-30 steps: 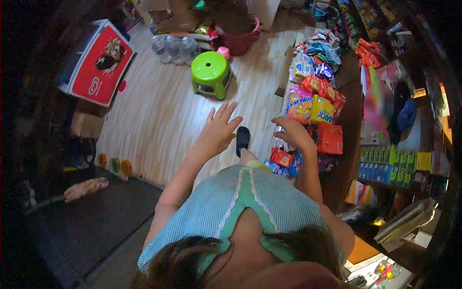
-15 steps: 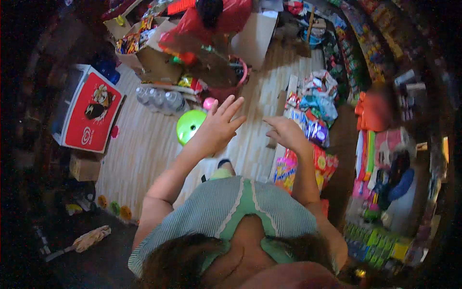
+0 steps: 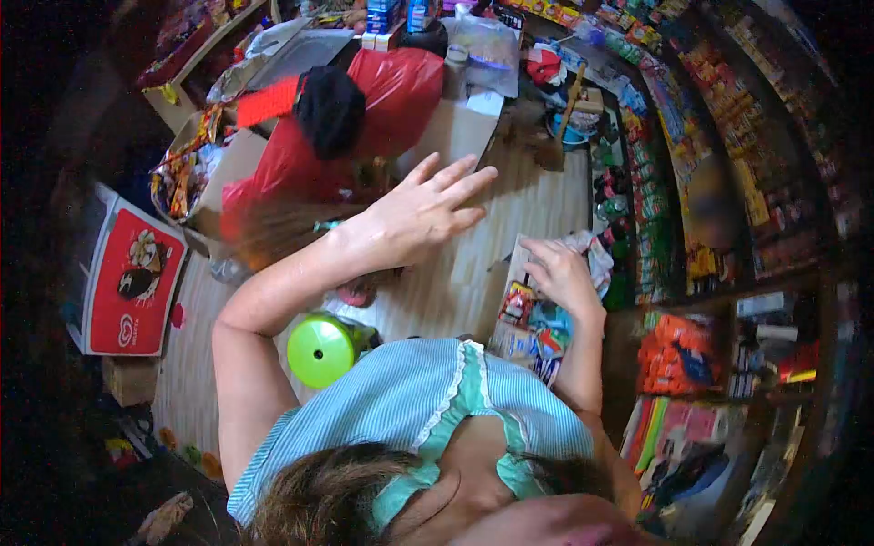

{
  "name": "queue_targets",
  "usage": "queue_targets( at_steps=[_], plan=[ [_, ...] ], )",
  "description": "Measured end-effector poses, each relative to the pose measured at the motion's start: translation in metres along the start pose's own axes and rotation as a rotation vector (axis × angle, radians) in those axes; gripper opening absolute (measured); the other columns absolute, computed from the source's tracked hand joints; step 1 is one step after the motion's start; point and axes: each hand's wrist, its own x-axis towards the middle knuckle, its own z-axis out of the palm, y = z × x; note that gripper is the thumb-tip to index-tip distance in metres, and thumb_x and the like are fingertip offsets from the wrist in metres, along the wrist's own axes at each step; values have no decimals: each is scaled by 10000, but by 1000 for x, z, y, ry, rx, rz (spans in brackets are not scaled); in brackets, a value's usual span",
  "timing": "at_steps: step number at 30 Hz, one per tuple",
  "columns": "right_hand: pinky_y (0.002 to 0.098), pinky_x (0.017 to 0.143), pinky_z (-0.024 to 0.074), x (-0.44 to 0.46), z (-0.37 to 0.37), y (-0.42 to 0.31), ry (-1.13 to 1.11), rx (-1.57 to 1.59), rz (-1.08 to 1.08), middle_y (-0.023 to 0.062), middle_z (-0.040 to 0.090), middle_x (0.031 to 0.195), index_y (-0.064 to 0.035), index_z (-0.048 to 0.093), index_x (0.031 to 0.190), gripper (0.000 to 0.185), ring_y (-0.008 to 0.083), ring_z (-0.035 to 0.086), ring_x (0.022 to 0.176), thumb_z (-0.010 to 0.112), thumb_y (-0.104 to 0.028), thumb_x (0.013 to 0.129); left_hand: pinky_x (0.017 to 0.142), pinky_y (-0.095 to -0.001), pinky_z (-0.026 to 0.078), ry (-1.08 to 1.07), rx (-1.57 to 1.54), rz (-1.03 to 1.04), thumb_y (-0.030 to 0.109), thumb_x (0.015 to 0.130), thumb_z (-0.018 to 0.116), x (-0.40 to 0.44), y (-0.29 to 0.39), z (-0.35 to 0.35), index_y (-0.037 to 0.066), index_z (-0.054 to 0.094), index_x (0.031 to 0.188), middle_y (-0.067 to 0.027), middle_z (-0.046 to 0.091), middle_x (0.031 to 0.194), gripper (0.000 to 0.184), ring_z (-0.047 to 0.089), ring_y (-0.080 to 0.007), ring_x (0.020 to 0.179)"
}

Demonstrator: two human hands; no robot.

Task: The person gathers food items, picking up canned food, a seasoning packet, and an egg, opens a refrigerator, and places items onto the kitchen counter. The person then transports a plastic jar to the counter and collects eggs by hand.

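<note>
My left hand is raised over the wooden-look floor, fingers spread and holding nothing. Beyond its fingertips lies a pale cardboard flap, and to the left a red plastic bag with a black rounded item in front of it. My right hand is also open, with its fingers stretched forward. Below it in the view are packaged goods in a low row; whether the hand touches them I cannot tell. A lime-green round stool stands left of my body.
Shelves of hanging snack packets curve along the right side. A red ice-cream box or freezer panel stands at the left. An open carton of packets sits at the upper left. A blue bucket is at the back.
The view has shifted forward, so the shelves and the back show more. Both hands appear further right, and the green stool is lower and further left in view.
</note>
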Motion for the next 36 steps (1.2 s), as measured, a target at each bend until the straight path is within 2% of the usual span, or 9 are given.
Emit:
queue_targets(
  at_steps=[3, 7, 11, 12, 18, 23, 25, 28, 36],
  plan=[
    [430, 792, 446, 46, -10, 56, 7, -69, 31, 147, 620, 961, -59, 594, 1094, 326, 337, 570, 944, 625, -183, 794, 1054, -550, 274, 17, 57, 41, 170, 768, 597, 57, -51, 15, 114, 549, 1190, -160, 276, 1452, 429, 255, -344, 1354],
    [425, 830, 442, 110, -5, 142, -38, 10, 42, 154, 622, 1012, -58, 589, 1115, 343, 339, 565, 974, 632, -165, 792, 1045, -589, 253, -68, 131, -1, 204, 772, 624, 130, -109, 39, 112, 553, 1189, -159, 263, 1460, 433, 248, -348, 1356],
    [438, 846, 436, 188, -12, 229, -110, 54, -6, 151, 623, 1020, -66, 580, 1128, 365, 341, 566, 979, 643, -144, 777, 1052, -593, 232, -33, 149, -82, 141, 702, 634, 191, -172, 65, 99, 551, 1198, -158, 228, 1481, 504, 235, -345, 1364],
    [416, 828, 460, 209, -19, 244, -53, 64, -77, 171, 632, 1027, -49, 597, 1096, 344, 349, 587, 959, 661, -130, 768, 1051, -601, 226, -24, 158, -89, 126, 688, 636, 206, -186, 67, 96, 550, 1200, -157, 211, 1489, 520, 225, -344, 1370],
    [403, 786, 456, 342, -70, 321, 41, 15, -295, 133, 638, 984, -43, 590, 1098, 342, 310, 595, 911, 653, -136, 776, 1050, -619, 211, -74, 156, -234, 128, 677, 659, 287, -253, 79, 100, 541, 1209, -160, 210, 1491, 545, 207, -342, 1379],
    [396, 745, 435, 437, -70, 372, 48, 32, -494, 90, 602, 892, -69, 577, 980, 231, 280, 573, 892, 642, -128, 766, 1047, -615, 217, -71, 115, -300, 175, 723, 652, 336, -312, 113, 126, 532, 1233, -141, 216, 1494, 526, 205, -334, 1381],
    [397, 753, 439, 469, -66, 397, 0, 26, -515, 93, 609, 911, -69, 580, 1003, 248, 282, 572, 899, 642, -128, 770, 1049, -595, 228, -27, 117, -309, 185, 777, 613, 353, -334, 122, 134, 537, 1221, -138, 242, 1484, 453, 231, -335, 1372],
    [392, 817, 451, 509, -71, 437, -73, 33, -438, 124, 633, 1005, -45, 593, 1096, 359, 302, 588, 955, 665, -168, 766, 1036, -583, 261, 13, 85, -317, 162, 784, 579, 383, -372, 144, 122, 536, 1204, -147, 276, 1463, 424, 269, -342, 1351],
    [408, 789, 467, 611, -84, 546, -150, 53, -437, 135, 635, 981, -71, 588, 1107, 353, 317, 594, 919, 665, -132, 767, 1031, -564, 296, -68, 27, -501, 194, 822, 580, 449, -439, 173, 120, 545, 1185, -165, 265, 1468, 372, 261, -342, 1359]
  ],
)
